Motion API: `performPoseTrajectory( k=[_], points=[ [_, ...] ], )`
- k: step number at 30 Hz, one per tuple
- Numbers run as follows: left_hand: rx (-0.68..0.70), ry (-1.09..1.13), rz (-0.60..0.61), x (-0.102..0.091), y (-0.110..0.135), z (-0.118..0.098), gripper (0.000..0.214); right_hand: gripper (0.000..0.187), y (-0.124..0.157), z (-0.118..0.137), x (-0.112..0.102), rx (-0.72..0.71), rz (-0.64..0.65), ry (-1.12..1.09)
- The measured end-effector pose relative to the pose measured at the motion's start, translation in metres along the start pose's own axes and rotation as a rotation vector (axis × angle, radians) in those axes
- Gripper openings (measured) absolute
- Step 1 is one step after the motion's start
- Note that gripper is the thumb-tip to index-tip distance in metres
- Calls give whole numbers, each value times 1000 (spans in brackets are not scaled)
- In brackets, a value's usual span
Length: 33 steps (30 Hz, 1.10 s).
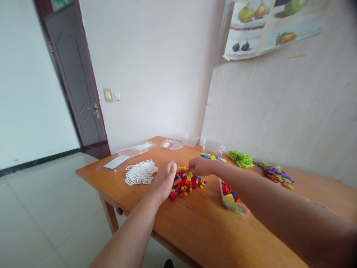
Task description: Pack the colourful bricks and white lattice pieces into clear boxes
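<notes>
A heap of small red, orange, yellow and blue building blocks [185, 183] lies on the wooden table. My left hand [164, 181] stands on edge along the heap's left side, fingers stretched out and palm turned towards the blocks. Over the back right of the heap is my right hand [201, 166], its fingers curled in and pointing left. Whether it holds a block cannot be seen. Under my right forearm, a clear plastic tub [232, 206] contains more coloured blocks and is partly hidden by the arm.
White plastic lattice pieces [141, 172] are piled left of my left hand. Clear lids [122, 159] lie along the far left edge of the table [192, 227]. Clear containers [213, 146] stand by the wall. Green pieces [240, 158] and purple pieces [276, 173] sit at the right.
</notes>
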<state>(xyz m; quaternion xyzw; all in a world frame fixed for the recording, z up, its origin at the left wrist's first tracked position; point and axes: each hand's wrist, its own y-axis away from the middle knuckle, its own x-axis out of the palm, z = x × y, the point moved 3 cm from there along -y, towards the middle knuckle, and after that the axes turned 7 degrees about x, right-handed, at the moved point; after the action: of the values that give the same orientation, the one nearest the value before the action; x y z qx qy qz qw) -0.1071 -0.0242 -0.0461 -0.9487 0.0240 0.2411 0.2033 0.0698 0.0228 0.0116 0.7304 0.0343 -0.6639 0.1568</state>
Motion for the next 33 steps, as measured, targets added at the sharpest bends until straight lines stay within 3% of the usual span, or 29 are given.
performPoseTrajectory(
  k=[8, 18, 27, 33],
  points=[
    [2, -3, 2, 1, -1, 0, 80, 28, 7, -13, -4, 133, 99, 7],
    [9, -29, 2, 1, -1, -1, 79, 24, -6, -7, 8, 163, 150, 36],
    [15, -87, 17, -1, -1, -4, 81, 31, 1, -18, 5, 158, 265, 0],
    [16, -98, 12, 0, 0, -3, 79, 24, 1, -19, 8, 153, 317, -12]
  ],
)
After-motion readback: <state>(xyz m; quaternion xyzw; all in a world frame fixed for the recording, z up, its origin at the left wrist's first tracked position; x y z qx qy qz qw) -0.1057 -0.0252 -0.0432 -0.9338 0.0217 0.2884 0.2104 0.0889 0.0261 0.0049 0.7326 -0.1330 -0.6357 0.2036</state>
